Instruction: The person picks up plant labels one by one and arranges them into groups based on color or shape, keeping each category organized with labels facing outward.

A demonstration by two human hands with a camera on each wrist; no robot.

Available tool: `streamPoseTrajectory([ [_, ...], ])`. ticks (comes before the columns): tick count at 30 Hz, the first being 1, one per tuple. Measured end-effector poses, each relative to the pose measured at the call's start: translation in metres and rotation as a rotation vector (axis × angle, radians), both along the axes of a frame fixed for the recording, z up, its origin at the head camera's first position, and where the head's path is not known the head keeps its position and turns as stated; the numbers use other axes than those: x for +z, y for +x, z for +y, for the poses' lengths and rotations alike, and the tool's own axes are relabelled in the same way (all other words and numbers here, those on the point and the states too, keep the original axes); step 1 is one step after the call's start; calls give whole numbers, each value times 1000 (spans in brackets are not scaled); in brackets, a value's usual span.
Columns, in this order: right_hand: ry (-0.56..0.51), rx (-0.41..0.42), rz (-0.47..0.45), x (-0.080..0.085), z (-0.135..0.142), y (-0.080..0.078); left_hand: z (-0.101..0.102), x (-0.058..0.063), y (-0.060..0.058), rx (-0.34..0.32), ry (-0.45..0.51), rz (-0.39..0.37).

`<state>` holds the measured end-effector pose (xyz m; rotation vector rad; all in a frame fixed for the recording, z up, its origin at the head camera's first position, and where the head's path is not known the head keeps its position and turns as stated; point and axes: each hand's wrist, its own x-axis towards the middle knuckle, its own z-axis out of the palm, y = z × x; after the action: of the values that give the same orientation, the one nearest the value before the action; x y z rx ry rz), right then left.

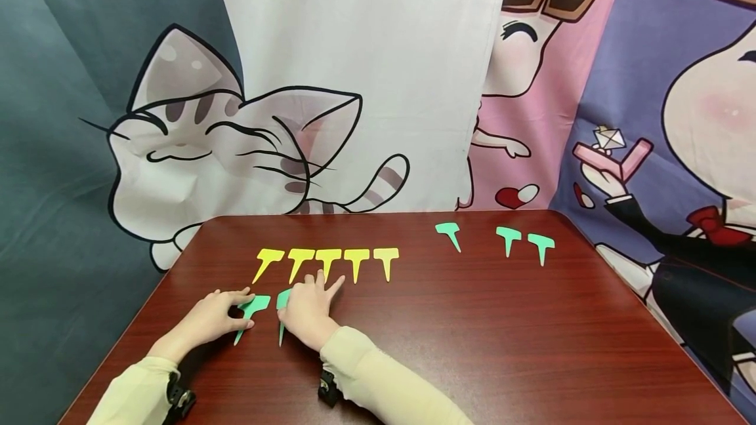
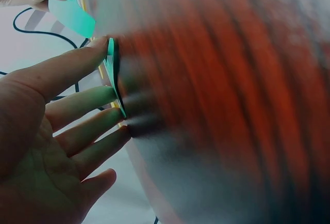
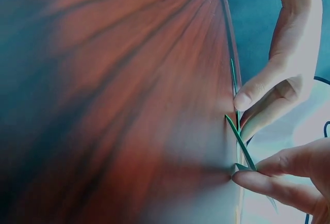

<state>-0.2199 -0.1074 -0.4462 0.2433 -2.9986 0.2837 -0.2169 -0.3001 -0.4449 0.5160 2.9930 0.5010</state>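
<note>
On the near left of the table, my left hand (image 1: 209,317) touches a green T-shaped plant label (image 1: 255,305) that lies flat. Its thumb is by the label's stem and its fingertips reach the head; in the left wrist view the fingers (image 2: 87,102) are fairly straight and spread. Just to the right, my right hand (image 1: 310,307) pinches a second green plant label (image 3: 242,144) between thumb and finger, tilted up from the table in the right wrist view. Part of that label's head is hidden behind the hand in the head view.
A row of several yellow plant labels (image 1: 356,262) lies beyond my hands, the middle one partly overlapped by my right fingers. Three green plant labels (image 1: 508,239) lie at the far right of the brown table (image 1: 472,333). A cartoon-printed cloth (image 1: 378,38) hangs behind.
</note>
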Motion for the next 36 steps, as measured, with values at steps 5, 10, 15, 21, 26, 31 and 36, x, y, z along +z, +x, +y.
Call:
streamPoseTrajectory([
  [5,-19,-3,-16,-1,-2,-1,0,0,0,1,-3,-5],
  [10,-33,1,-24,-2,-3,-2,-2,0,0,0,-7,5],
  [15,-29,-3,-28,-2,-3,-1,-1,-1,0,0,-2,0],
  [21,-19,-3,-18,0,-2,1,-1,-1,0,-2,2,1],
  [26,-14,7,-15,1,0,2,0,-1,0,-8,2,4],
  [31,-10,18,-6,1,4,2,-1,-1,0,-11,5,7],
  [36,-69,40,32,1,12,1,-1,-1,-1,-11,-1,12],
])
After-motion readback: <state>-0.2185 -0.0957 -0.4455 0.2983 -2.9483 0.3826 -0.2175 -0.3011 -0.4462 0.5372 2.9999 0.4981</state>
